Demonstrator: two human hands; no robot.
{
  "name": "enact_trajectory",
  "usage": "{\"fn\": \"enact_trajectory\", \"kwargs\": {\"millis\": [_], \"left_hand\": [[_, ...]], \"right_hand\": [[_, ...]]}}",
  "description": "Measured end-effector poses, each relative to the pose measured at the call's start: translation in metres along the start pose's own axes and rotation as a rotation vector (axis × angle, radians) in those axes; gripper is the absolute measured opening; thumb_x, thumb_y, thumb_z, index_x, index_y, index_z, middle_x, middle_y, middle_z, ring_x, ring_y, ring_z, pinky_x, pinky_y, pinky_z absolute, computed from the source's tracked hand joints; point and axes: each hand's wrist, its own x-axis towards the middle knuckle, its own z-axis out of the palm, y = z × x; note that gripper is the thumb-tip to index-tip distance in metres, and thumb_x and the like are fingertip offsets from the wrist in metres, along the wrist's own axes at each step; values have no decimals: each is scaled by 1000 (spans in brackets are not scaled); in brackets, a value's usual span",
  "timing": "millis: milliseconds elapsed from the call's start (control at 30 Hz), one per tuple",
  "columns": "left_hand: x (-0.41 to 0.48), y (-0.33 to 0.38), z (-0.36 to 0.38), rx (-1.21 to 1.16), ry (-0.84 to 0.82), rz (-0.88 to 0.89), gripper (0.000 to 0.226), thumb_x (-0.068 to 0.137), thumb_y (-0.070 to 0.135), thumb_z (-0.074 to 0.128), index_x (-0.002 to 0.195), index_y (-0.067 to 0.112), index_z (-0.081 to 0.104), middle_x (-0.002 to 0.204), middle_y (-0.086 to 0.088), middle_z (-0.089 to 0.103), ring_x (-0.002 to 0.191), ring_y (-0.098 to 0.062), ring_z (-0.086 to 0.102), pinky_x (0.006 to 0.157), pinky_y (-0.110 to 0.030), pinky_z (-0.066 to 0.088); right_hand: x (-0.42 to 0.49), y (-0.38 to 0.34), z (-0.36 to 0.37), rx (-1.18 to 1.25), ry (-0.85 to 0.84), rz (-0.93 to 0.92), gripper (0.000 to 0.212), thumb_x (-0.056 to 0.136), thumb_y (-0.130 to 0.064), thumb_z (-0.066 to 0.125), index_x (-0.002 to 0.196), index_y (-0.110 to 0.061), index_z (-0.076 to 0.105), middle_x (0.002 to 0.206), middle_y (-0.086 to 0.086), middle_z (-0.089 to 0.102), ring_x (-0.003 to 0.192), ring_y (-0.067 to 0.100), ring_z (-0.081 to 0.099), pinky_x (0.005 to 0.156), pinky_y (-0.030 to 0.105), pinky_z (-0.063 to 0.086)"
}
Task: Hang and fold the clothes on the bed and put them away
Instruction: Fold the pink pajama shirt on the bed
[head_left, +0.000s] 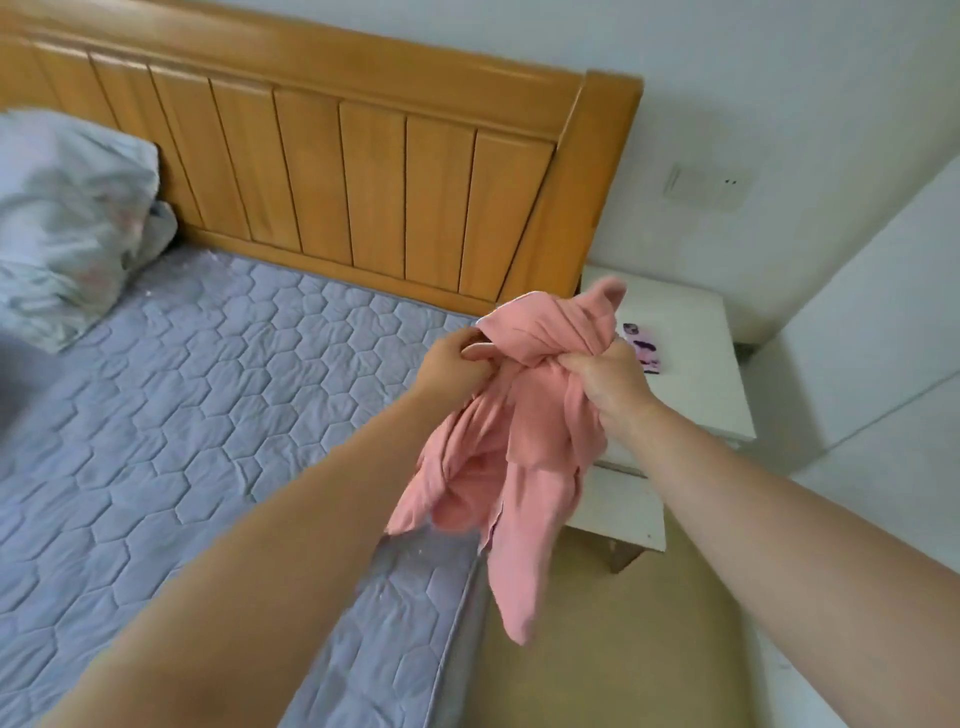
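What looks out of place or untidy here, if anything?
The pink garment is twisted and bunched, gripped by the left hand and the right hand, not folded. Crumpled bedding lies heaped by the wooden headboard. Nothing looks spilled or damaged.

Home bedroom. Bed (171, 395) with a grey-lilac quilted mattress cover in a hexagon stitch, and a slatted orange-wood headboard (363, 171) against a plain white wall (779, 78). Crumpled light bedding (67, 218) piled at the head end on the left. Small white bedside table (696, 379) just beside the bed corner, a phone (644, 348) in a patterned case lying on it. Wall socket plate (706, 184) above it. Tan floor (623, 623).
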Motion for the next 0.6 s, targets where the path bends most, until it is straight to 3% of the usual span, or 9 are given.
{"fn": "enact_trajectory", "kwargs": {"millis": [100,200,300,367,433,533,600], "left_hand": [[-1,67,-24,-115,-50,76,29,85,12,52,107,25,65,91,5,64,85,-11,58,73,-18,49],[3,118,-45,-334,-149,69,27,92,26,57,119,27,60,118,3,62,112,-17,55,95,-35,46],[4,141,-52,-209,-196,139,63,89,33,65,144,26,36,131,8,48,117,-11,47,95,-30,35],[3,141,-47,-109,-258,163,76,84,27,73,146,24,30,136,8,45,121,-8,44,97,-28,35],[0,137,-38,-66,-295,172,76,82,19,74,145,22,32,135,3,48,121,-12,46,96,-29,40],[-10,142,-31,-228,-353,214,69,80,7,74,139,18,40,128,-3,57,113,-16,57,89,-27,50],[-16,143,-35,-351,-411,175,61,76,6,76,132,13,50,128,-8,60,117,-22,58,95,-36,51]], "right_hand": [[-8,-73,-27,-3,3,-107,38,79,-1,64,114,-14,61,104,7,67,100,23,64,94,38,50],[-20,-131,-52,6,-17,-245,43,79,5,64,119,-9,58,106,6,66,99,20,62,92,32,49],[-35,-172,-71,103,-36,-321,37,81,12,59,112,-8,62,97,5,66,93,19,63,87,30,50],[-44,-189,-78,193,-92,-334,33,82,15,55,105,-7,62,95,9,66,93,22,64,90,36,51],[-53,-200,-82,248,-142,-317,33,83,17,51,106,-5,60,98,14,65,95,27,63,92,39,52],[-64,-209,-89,278,-227,-280,36,84,19,46,111,-2,58,94,14,63,87,23,63,84,34,53],[-69,-211,-92,267,-231,-266,34,84,19,45,105,-2,60,90,11,63,82,21,63,82,32,52]]}}
